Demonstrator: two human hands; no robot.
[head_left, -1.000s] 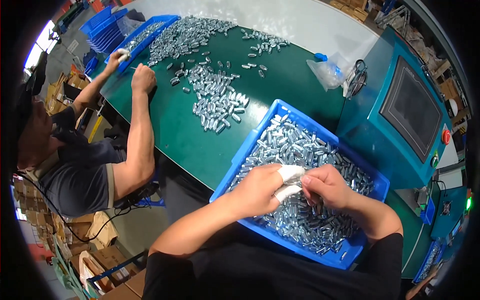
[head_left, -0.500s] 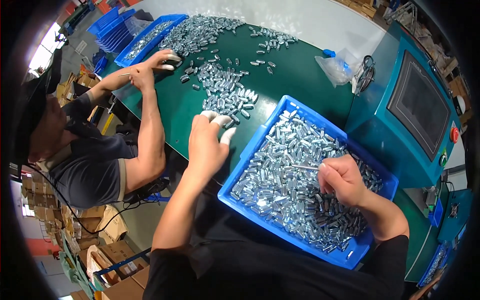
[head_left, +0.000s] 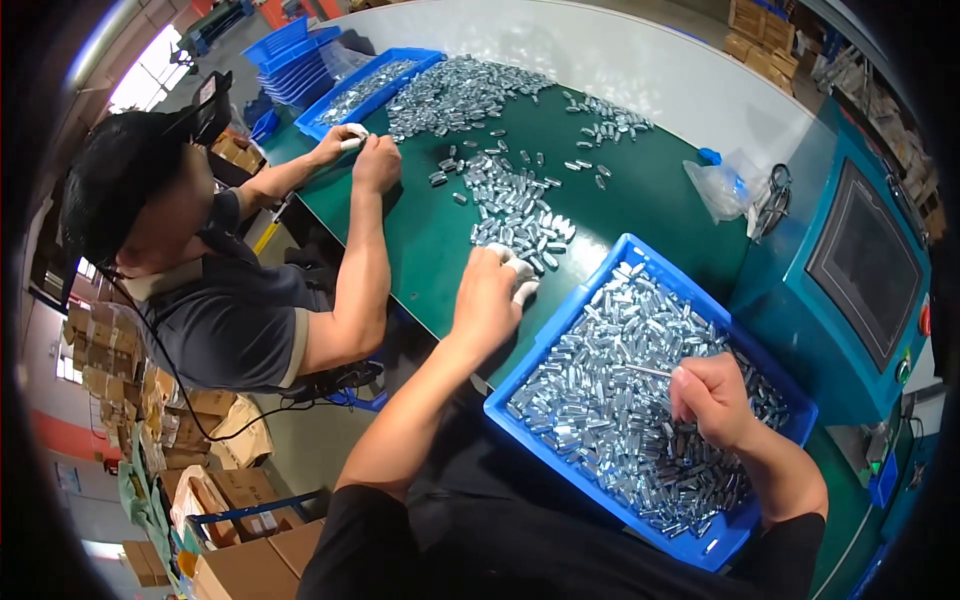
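Left hand (head_left: 488, 297) in white finger covers (head_left: 525, 292) is adjoining silver metal pieces (head_left: 520, 208) on green tabletop (head_left: 425, 252); grasp cannot be told. Right hand (head_left: 714, 400) is gripping thin silver metal rod (head_left: 650, 371) above blue plastic tray (head_left: 736, 537).

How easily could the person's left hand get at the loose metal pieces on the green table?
Very likely yes: the left hand is right by the near end of the metal pieces, with nothing visible between; the blue bin sits off to the right.

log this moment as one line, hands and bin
left hand: at loose silvery metal pieces | right hand: holding thin metal rod over blue bin | blue bin: filled with similar pieces
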